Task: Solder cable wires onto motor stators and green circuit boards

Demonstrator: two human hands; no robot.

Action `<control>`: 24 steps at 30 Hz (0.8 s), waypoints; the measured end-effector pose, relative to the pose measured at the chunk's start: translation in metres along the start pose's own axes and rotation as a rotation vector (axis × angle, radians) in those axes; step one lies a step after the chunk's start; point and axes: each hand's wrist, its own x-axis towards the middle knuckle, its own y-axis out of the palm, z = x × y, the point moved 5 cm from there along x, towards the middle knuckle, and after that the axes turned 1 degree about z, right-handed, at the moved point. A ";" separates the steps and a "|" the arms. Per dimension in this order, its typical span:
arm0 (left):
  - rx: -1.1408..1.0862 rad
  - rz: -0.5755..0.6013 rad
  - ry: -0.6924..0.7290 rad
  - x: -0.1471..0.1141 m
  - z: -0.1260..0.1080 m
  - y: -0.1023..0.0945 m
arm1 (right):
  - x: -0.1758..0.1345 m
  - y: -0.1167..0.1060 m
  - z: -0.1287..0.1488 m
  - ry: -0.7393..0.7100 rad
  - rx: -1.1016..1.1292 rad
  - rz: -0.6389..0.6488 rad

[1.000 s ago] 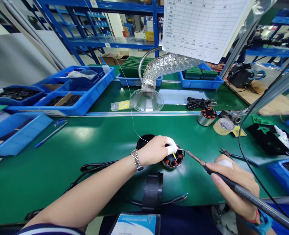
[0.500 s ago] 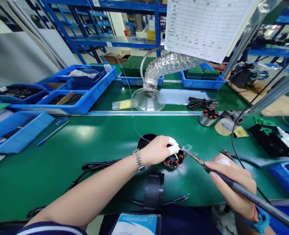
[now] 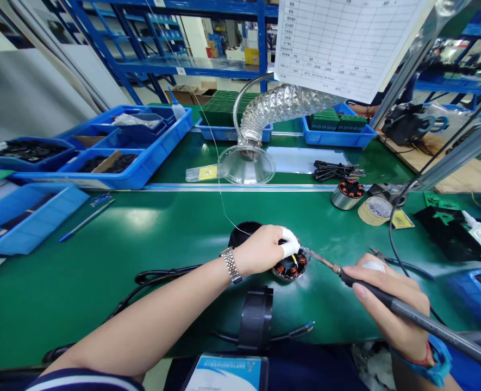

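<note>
My left hand (image 3: pixel 264 248), with white finger covers on thumb and forefinger, is pinched closed at the rim of a motor stator (image 3: pixel 291 269) with copper windings. A thin solder wire (image 3: pixel 224 209) hangs from above and runs into this hand. A short yellow wire end (image 3: pixel 294 259) shows below the fingertips. My right hand (image 3: pixel 391 301) grips a soldering iron (image 3: pixel 381 296) like a pen. Its tip meets the stator's upper right edge, close to the left fingertips. Behind the left hand sits a black round part (image 3: pixel 242 232), partly covered. Nearer me stands a black ring (image 3: pixel 256 320).
A clear fume hood (image 3: pixel 246 165) on a foil duct hangs over the bench. To the right are a second stator (image 3: pixel 347 194), a tin (image 3: pixel 374 210) and pliers (image 3: pixel 403 266). Blue bins (image 3: pixel 138 174) stand left; a black cable (image 3: pixel 158 276) lies beside my left forearm.
The wisp of smoke by the iron's tip has thinned. My right hand has shifted very slightly to the right; my left hand stays nearly where it was.
</note>
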 end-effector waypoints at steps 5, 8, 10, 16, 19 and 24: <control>0.002 0.003 0.016 0.001 0.001 0.000 | 0.002 0.000 0.001 0.001 -0.007 0.001; 0.010 -0.003 0.024 0.001 0.000 -0.001 | 0.002 0.001 0.001 -0.005 -0.020 -0.005; 0.014 -0.003 0.032 0.000 -0.001 0.000 | 0.002 0.001 0.001 -0.009 -0.031 -0.005; -0.005 0.008 0.027 0.001 0.000 0.000 | 0.003 0.000 0.003 -0.024 -0.036 0.004; -0.006 0.011 0.026 0.001 0.000 0.001 | 0.003 -0.002 0.004 -0.040 -0.032 0.003; -0.007 0.010 0.014 0.001 0.001 0.001 | 0.001 -0.001 0.003 -0.024 -0.056 0.003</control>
